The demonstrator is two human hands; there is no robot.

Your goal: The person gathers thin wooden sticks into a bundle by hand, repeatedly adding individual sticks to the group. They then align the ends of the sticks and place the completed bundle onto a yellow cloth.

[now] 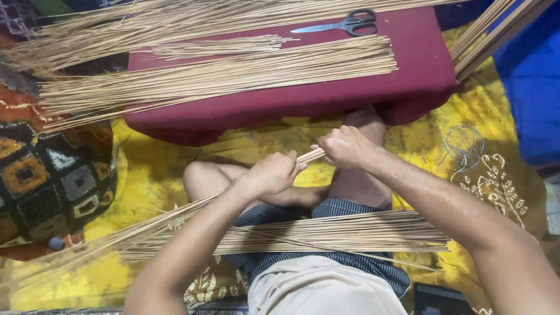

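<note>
Between your knees, both your hands grip one thin bundle of pale sticks (311,155). Your left hand (271,173) is closed in a fist around the bundle, fingers curled tight, thumb on top. Your right hand (348,146) is closed too, wrapped over the bundle's far end, knuckles up. Only a short bit of the bundle shows between the two fists. The rest runs down-left from your left hand, under your left forearm, fanning out toward the lower left edge over the yellow cloth (146,181).

Across your lap lies a second stack of sticks (350,232), flat, roughly level left to right, resting on your striped shorts (344,210). It is apart from both hands, below them.

Ahead of you sits a maroon cushion (408,76). On it lies a broad layer of sticks (233,73), ends lined up on the right, spreading and hanging off the cushion on the left. A smaller thin batch (221,45) lies just above that layer. Scissors (344,24) with black handles lie near the cushion's far edge, blades pointing left; whether they are fully shut, hard to tell. More long sticks (116,29) run across the top left behind the cushion, and another lot (496,32) slants in at the top right.

At left, a patterned pillow (52,175) in black, orange and grey. At right, a blue cloth (534,76) and a loose tangle of thin cord (465,146) on the yellow cloth.
</note>
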